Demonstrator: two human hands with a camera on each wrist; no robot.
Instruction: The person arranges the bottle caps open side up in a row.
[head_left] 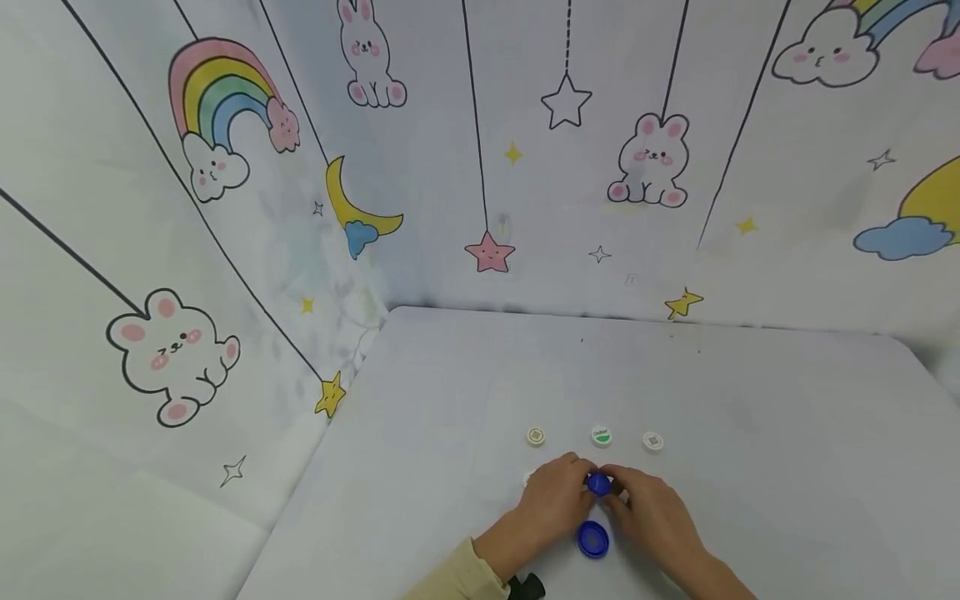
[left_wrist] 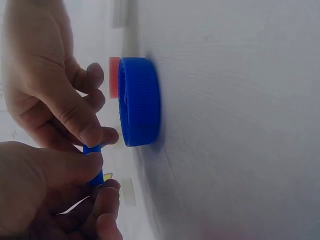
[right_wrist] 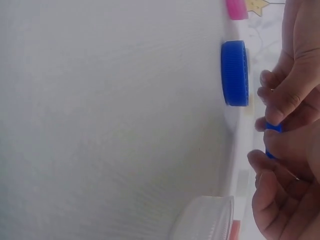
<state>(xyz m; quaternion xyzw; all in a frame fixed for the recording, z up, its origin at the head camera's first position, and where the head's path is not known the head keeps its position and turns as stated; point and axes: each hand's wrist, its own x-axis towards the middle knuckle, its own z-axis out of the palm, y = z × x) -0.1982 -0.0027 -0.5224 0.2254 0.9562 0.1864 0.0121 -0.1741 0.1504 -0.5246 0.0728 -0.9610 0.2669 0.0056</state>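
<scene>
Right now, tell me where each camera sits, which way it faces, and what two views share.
Head: worn on the head, facing forward and down at the white table and patterned wall; left hand, right hand, right forearm and left sleeve show.
Left wrist: on that wrist, looking low across the table, which fills the picture's right; both hands show.
Right wrist: on that wrist, also looking low, the table filling the left; both hands show.
Shared: both wrist views show the hands pinching a small blue piece near the larger blue cap.

head: high, forward-down | wrists: near, sideways (all share small blue piece [head_left: 599, 483])
</scene>
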